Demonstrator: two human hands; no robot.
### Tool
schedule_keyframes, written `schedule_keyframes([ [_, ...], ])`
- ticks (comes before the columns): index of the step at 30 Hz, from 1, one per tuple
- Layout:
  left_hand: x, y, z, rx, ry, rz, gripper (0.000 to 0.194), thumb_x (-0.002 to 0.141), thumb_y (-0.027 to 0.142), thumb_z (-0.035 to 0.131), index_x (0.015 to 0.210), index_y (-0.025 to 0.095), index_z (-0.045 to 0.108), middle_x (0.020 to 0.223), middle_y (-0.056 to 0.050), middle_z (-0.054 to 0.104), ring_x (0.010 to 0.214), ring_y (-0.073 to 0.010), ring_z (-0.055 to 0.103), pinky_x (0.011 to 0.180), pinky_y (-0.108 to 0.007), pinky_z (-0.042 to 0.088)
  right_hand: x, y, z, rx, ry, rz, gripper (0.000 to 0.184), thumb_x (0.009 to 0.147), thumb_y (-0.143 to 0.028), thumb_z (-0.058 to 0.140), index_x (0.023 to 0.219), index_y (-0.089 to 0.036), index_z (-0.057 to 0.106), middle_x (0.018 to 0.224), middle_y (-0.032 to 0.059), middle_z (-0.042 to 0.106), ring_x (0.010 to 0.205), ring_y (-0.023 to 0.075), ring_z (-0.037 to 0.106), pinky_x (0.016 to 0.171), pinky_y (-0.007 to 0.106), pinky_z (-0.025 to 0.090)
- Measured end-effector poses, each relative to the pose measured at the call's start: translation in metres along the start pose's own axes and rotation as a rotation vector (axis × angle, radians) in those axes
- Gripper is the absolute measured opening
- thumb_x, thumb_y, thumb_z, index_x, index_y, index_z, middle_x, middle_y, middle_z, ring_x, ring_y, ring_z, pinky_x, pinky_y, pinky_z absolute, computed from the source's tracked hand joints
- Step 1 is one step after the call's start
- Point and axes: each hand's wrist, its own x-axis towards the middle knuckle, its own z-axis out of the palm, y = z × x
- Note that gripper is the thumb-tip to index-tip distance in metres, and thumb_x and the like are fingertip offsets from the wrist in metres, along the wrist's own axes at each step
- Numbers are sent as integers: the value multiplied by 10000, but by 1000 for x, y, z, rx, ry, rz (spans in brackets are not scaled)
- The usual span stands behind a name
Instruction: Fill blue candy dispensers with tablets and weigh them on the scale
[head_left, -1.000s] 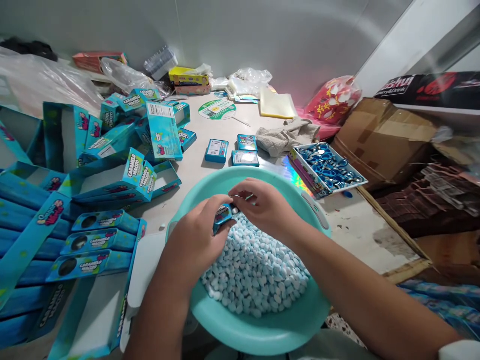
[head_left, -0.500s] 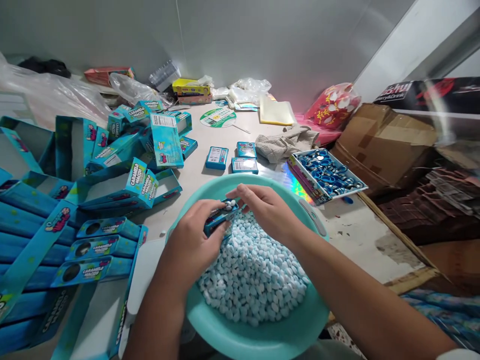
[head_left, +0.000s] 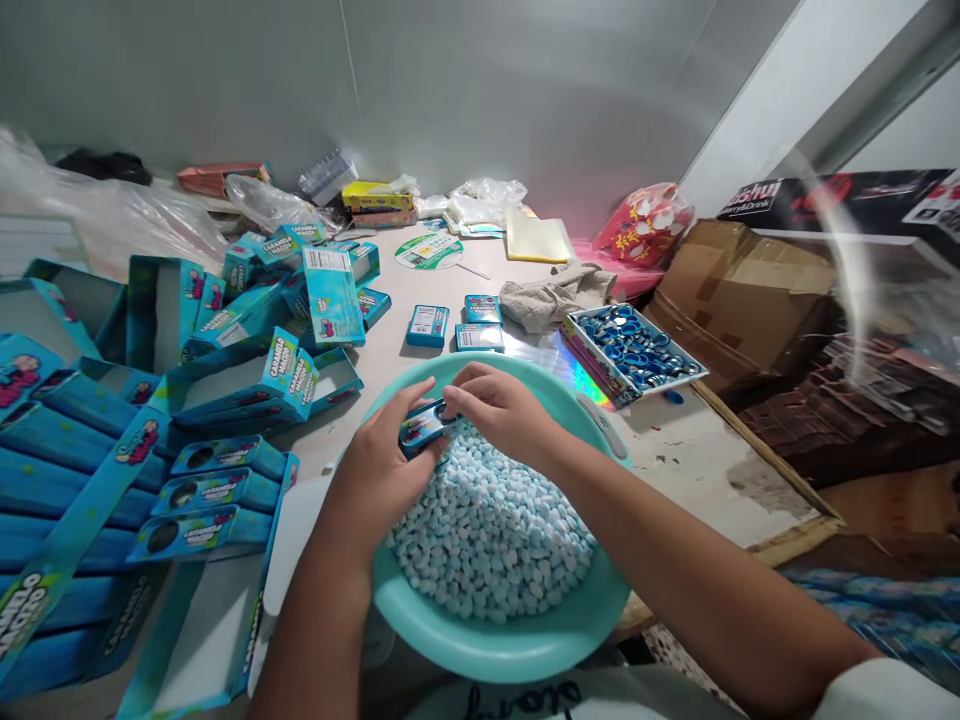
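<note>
A teal plastic basin [head_left: 525,645] in front of me holds a heap of pale blue candies [head_left: 487,530]. My left hand [head_left: 379,470] grips a small blue candy box [head_left: 420,425] just above the far side of the heap. My right hand [head_left: 499,410] has its fingers curled at the box's open end, pinching there; I cannot make out what is between them.
Blue display cartons [head_left: 202,480] and small blue boxes are piled at the left. Three small boxes [head_left: 454,322] lie beyond the basin. A tray of blue rings [head_left: 634,350] sits at right beside a grey cloth [head_left: 551,295] and a cardboard box [head_left: 742,295].
Both hands with the small box have shifted slightly left and farther over the basin. The right fingers have closed in on the box's end. The camera tilted a little.
</note>
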Motion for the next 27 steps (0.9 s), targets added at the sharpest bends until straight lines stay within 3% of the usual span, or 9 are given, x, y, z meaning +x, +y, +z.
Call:
schedule_keyframes([
  [5,-2,5,-2,-32,80,69,518,828,259,711,1325,298,570,1257,-46,659,1188,-241,628,965,-362,549,-3,3,-2,361,30,122,225,975,-405,499,1013,-198,579,974,53,659,889,204,630,695,287,512],
  [9,-3,5,-1,-52,152,31,488,831,300,722,1296,277,576,1226,-53,671,1136,-232,653,960,-353,542,-11,4,2,15,113,-103,295,1008,-336,490,1259,-208,576,1047,61,691,953,229,646,792,347,513],
  [12,-4,5,0,-46,161,27,473,836,300,708,1290,266,579,1244,-68,662,1152,-244,644,930,-350,543,-18,0,3,-268,94,-261,257,1039,-299,465,1233,-218,613,1103,69,689,1008,247,637,855,372,492],
  [15,-4,7,-1,-54,140,38,490,820,278,708,1291,245,575,1241,-83,658,1163,-257,633,975,-383,516,-21,-3,2,-343,95,-312,230,1042,-266,464,1185,-212,636,1097,69,684,1039,240,621,898,358,482],
  [20,-5,7,1,-63,149,68,532,772,244,743,1275,202,574,1209,-106,668,1155,-263,635,996,-399,503,-16,0,-1,-320,97,-263,238,1012,-198,459,1178,-235,626,1193,50,657,1107,212,598,965,330,480],
  [23,-8,7,5,-66,208,62,553,752,226,772,1266,190,570,1195,-118,677,1085,-248,668,973,-395,519,-12,14,-1,-323,89,-160,265,977,-179,440,1158,-205,632,1144,85,667,1051,252,628,936,361,494],
  [27,-11,4,7,-75,291,65,559,748,250,811,1253,204,575,1242,-123,670,1127,-236,664,964,-348,530,-6,43,9,-370,-72,57,492,900,-213,537,1371,-79,496,996,178,686,806,332,679,738,428,546],
])
